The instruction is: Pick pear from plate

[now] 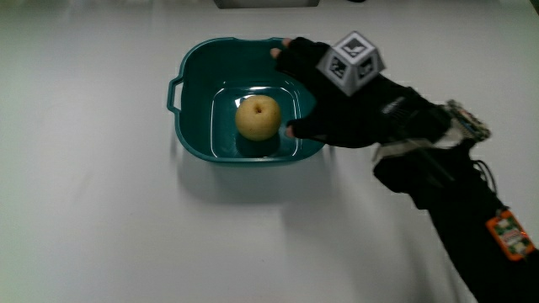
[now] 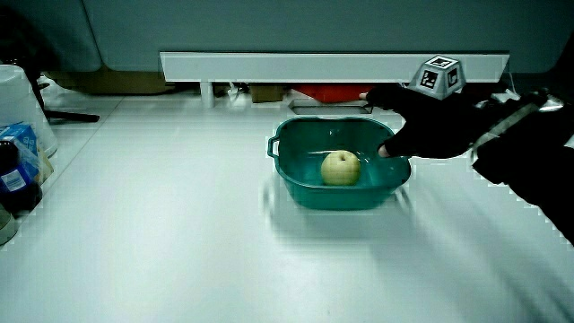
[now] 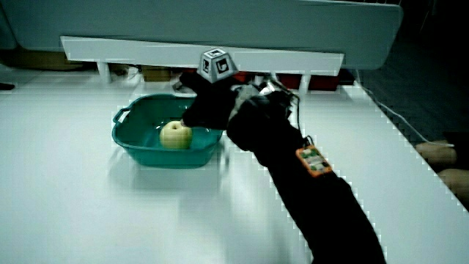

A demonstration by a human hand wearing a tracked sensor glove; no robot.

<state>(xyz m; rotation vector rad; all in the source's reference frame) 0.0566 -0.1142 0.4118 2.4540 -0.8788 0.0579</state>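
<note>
1 pear (image 1: pixel 258 116), upright in the middle of a teal dish (image 1: pixel 195 76) on the white tabletop (image 1: pixel 93 210); hand (image 1: pixel 341 97) over the dish rim beside it, grip spread wide, holding nothing; step judged: reach; next calls for closing around the pear.

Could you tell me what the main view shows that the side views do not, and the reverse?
Only the main view looks straight down into the teal dish, showing its flat floor around the pear and the open gap between pear and hand. Only the side views show the low partition and, in a side view, containers at the table's edge. All share the pear in the dish, ungrasped, with the hand spread over the rim.
</note>
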